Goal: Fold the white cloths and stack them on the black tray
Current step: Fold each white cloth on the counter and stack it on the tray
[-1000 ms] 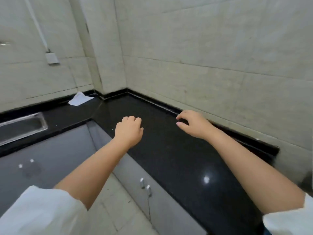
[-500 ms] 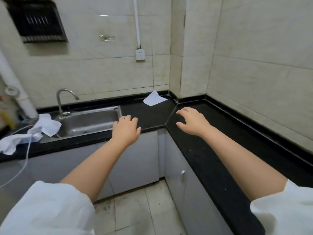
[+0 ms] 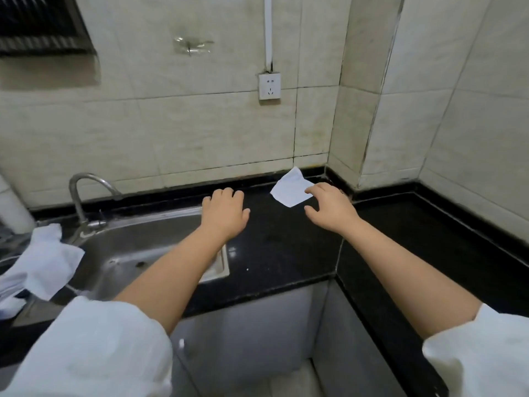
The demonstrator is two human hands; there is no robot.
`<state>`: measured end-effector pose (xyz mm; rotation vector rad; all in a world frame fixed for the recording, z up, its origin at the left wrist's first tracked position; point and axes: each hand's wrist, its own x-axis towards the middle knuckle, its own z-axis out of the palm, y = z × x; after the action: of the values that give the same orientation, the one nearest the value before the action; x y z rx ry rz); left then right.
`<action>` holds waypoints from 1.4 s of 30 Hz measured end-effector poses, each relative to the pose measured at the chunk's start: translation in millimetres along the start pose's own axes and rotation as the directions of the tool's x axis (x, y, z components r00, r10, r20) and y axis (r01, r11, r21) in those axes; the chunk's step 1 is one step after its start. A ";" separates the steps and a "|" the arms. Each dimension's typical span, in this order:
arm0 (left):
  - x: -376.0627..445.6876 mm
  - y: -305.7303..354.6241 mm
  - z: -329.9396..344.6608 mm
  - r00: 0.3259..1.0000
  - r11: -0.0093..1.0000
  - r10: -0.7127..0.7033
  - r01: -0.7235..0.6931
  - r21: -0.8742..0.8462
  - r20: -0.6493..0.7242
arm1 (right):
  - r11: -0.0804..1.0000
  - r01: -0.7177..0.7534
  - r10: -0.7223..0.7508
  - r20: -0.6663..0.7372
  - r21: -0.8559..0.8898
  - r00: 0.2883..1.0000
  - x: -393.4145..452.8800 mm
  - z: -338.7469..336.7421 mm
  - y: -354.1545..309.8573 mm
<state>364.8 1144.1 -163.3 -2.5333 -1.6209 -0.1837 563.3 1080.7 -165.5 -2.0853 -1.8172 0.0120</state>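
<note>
Two cloths: a small folded white cloth [image 3: 290,188] lies in the countertop [image 3: 280,253] corner by the wall; crumpled white cloths [image 3: 43,267] drape the sink's [image 3: 137,253] left rim.
Change: view has closed in; right hand [image 3: 329,209] now reaches the folded cloth's edge, fingers spread, holding nothing.
Left hand [image 3: 224,214]: loosely curled, empty, over the sink's back corner.
Surroundings: faucet [image 3: 86,196], wall socket [image 3: 269,86].
Room: bare black counter runs right.

Empty hands [image 3: 224,212] near folded cloth [image 3: 290,188]
</note>
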 end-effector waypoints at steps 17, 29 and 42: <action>293.3 -18.4 184.8 0.952 0.990 0.141 -0.127 -0.067 0.272 | 0.959 -0.260 0.282 0.352 -0.110 0.892 277.7 204.5 106.6; 363.5 24.9 268.4 0.905 0.984 0.109 -0.039 -0.175 0.411 | 0.995 -0.070 0.098 0.473 -0.075 0.876 340.0 270.6 164.5; 335.2 59.8 231.8 0.737 0.692 0.642 -0.676 -0.253 -0.212 | 0.851 -0.335 0.202 0.338 0.404 0.919 230.1 130.5 190.3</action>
<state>566.3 1458.7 -336.7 -3.0940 -0.5707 -0.5191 751.0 1318.0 -286.6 -2.0379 -1.4513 0.7781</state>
